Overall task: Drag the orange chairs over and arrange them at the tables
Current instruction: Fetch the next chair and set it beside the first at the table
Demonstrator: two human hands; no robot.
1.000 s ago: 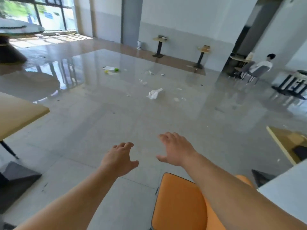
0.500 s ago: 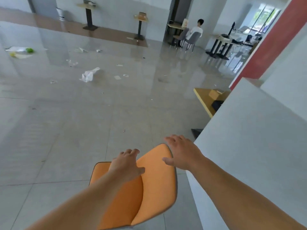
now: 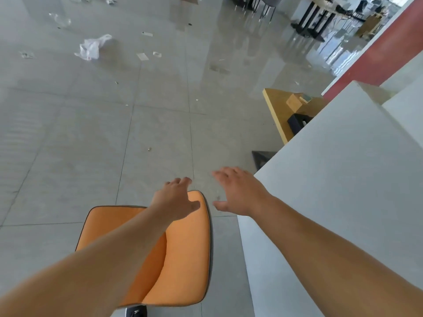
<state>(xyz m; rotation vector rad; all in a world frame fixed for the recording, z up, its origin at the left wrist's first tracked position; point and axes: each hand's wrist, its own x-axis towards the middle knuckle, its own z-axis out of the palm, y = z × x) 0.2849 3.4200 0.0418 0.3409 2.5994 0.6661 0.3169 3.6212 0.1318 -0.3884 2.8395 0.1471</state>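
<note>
An orange chair (image 3: 183, 259) stands on the grey tiled floor at the bottom centre, seen from above, its seat and backrest both showing. My left hand (image 3: 176, 200) hovers over the top corner of the backrest, fingers spread, holding nothing. My right hand (image 3: 238, 193) reaches out to the right of the chair, fingers apart, beside the edge of a grey surface (image 3: 343, 191). A yellow-topped table (image 3: 279, 110) stands further right, partly hidden behind that grey surface, with a small wooden box (image 3: 294, 102) on it.
A crumpled white plastic bag (image 3: 91, 48) and paper scraps lie on the floor at upper left. A black table base (image 3: 262, 157) shows by the grey surface. Black-legged tables (image 3: 309, 19) stand at the far top right, next to a red wall (image 3: 377, 58).
My view has turned right and tilted down. The chair now sits under my left arm, and both hands have stretched forward past the backrest's top edge.
</note>
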